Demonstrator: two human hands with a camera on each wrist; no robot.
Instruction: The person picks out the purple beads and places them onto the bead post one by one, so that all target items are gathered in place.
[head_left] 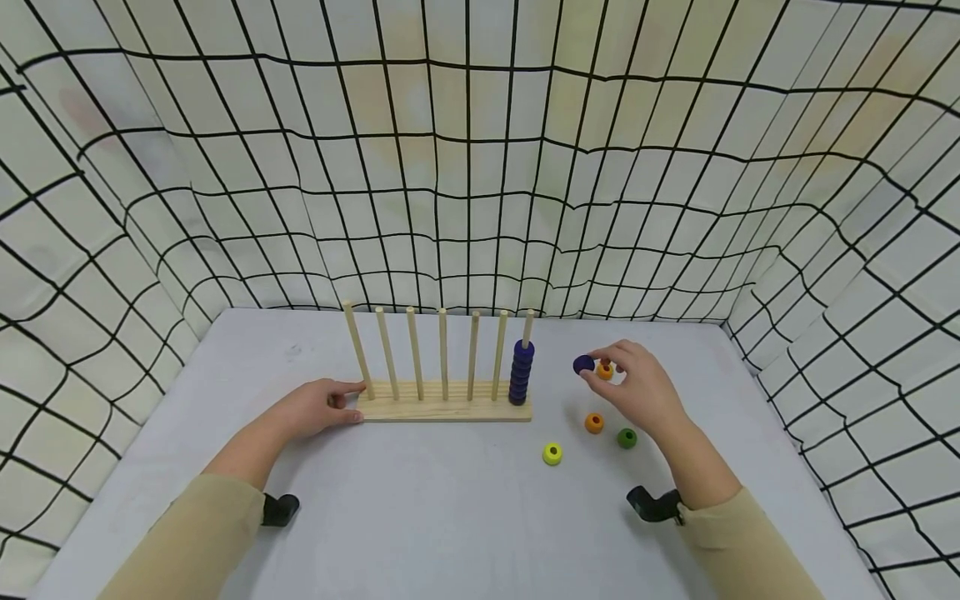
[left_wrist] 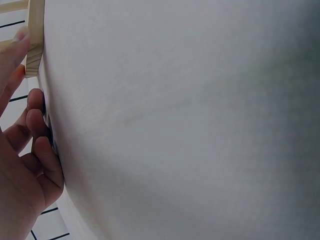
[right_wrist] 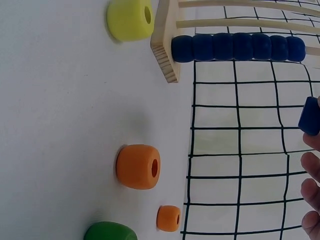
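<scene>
A wooden peg rack (head_left: pixel 444 410) with a row of upright pegs stands on the table. Its rightmost peg carries a stack of dark blue beads (head_left: pixel 521 373), which the right wrist view shows as several beads threaded tightly together. My left hand (head_left: pixel 318 408) holds the left end of the base between thumb and fingers, the other fingers curled beside it. To the right of the rack, my right hand (head_left: pixel 637 388) pinches one dark blue bead (head_left: pixel 582 364) between thumb and fingertips, raised above the table. That bead (right_wrist: pixel 310 116) appears at the right edge of the right wrist view.
Loose beads lie on the white table (head_left: pixel 450 517) right of the rack: a yellow bead (head_left: pixel 552 453), a green bead (head_left: pixel 627 438), a nearer orange bead (head_left: pixel 594 423) and a farther orange bead (head_left: pixel 605 370) beside the right hand. Black netting (head_left: pixel 468 196) over white walls surrounds the table's back and sides.
</scene>
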